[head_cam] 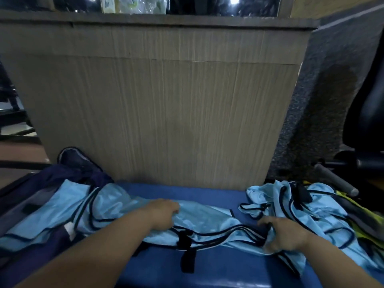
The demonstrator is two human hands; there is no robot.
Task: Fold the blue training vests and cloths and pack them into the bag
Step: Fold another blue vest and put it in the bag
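The light blue vest point(207, 219) lies stretched across the blue pad point(218, 273) in front of the cardboard wall point(166, 104). The left hand point(164, 213) has its fingers curled down into the cloth near the middle, and the right hand point(284, 233) clutches a bunched end where the black trim gathers. The main risk is the fabric itself: it looks thin and slippery, so a fold probably slides open as soon as either grip eases. The bunch under the right hand would likely put a lumpy crease into the fold unless it is smoothed flat first. The black strap point(187, 260) hanging off the near edge could snag or end up trapped inside the fold. The right end also lies touching the heap of vests point(291, 204), so pulling it may drag a neighbour along. By count there are two hands, one vest in them, one dark bag point(68, 167) at the left with light blue cloth point(41, 217) draped over it, and one yellow cloth point(365, 217) at the far right. How many pieces make up the heap, and whether the draped cloth is a separate vest, I cannot tell.
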